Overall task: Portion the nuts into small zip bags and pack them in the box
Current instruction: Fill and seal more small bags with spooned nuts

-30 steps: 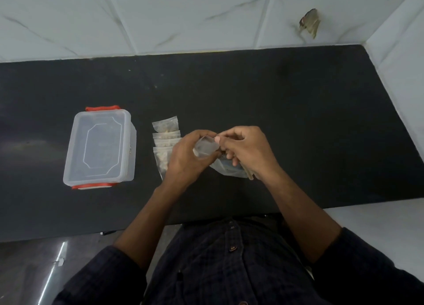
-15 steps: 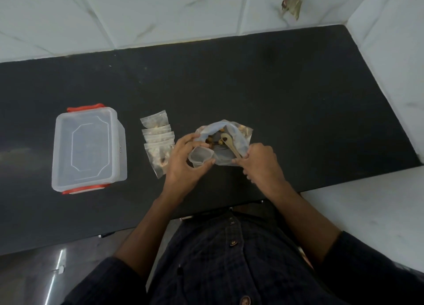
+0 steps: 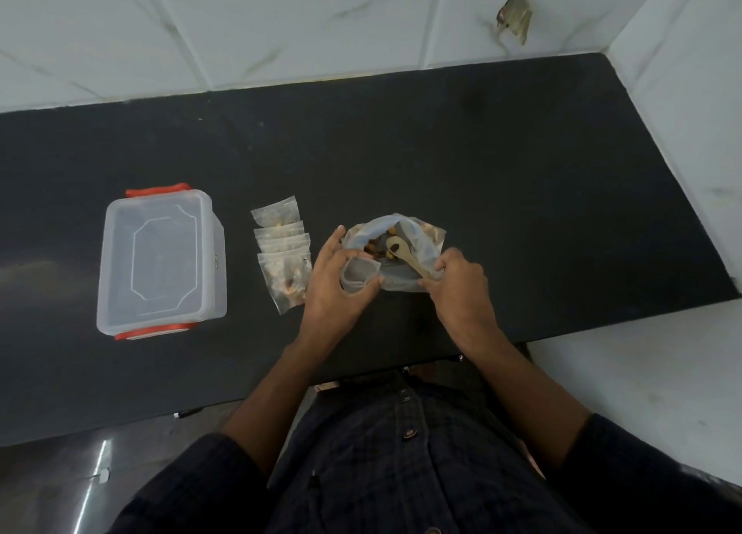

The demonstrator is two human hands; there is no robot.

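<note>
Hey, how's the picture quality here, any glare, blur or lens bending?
Head view: dim, soft light; a pale glare patch on the dark counter left of the lidded box; wide-angle bending curves the counter's edges; the small zip bag and spoon read slightly soft.

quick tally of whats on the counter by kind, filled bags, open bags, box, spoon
Filled small zip bags, lying overlapped beside the box: 4, as far as the overlap lets me tell
Empty small zip bag, held open in the left hand: 1
Large bag of nuts, open: 1
Wooden spoon, gripped by the right hand: 1
Lidded clear box with orange clips: 1
Total: 8
</note>
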